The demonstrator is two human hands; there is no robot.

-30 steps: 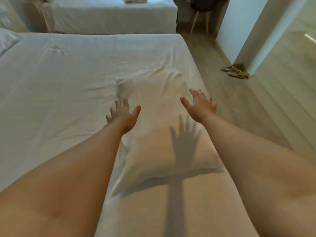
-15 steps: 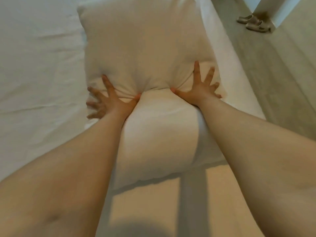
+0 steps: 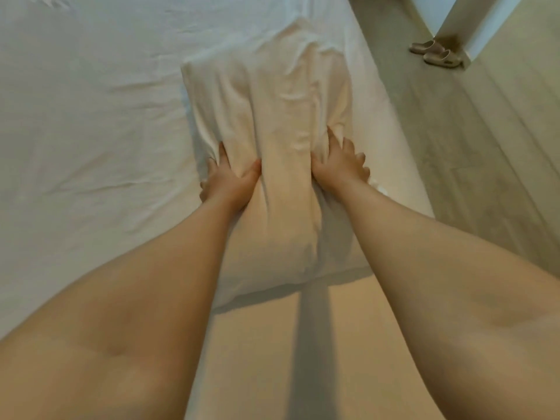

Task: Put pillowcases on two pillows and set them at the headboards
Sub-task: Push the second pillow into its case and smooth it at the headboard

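You're leaning over the bed (image 3: 91, 131) with both bare arms stretched out in front of you, and both hands are on the pillow (image 3: 272, 116). It's lying lengthwise near the bed's right edge, one short end pointing back toward you and the other pointing away, resting on the white sheet. The cloth on it is looking creased and rumpled, especially at the far end; whether that cloth is a pillowcase or the pillow's own cover, you can't tell from here.

Your left hand (image 3: 230, 180) is pressing into the pillow's left flank, about halfway along. The thumb is lying on top, and the fingers (image 3: 222, 153) are curling down the side, digging into the filling and bunching the fabric. Your right hand (image 3: 339, 168) is mirroring it on the right flank, thumb pointing inward across the top and fingers (image 3: 348, 147) spreading and sinking into the cloth. So both hands are closing on the pillow and squeezing it, and a raised ridge is standing up between them.

The near end of the pillow is puffing out full and smooth between your forearms, throwing a shadow onto the sheet in front of you.

Off to the right, wooden flooring (image 3: 485, 177) is running alongside the bed, and a pair of pale slippers (image 3: 436, 53) is sitting at the foot of a white wall corner (image 3: 472, 28), well apart from the bed.
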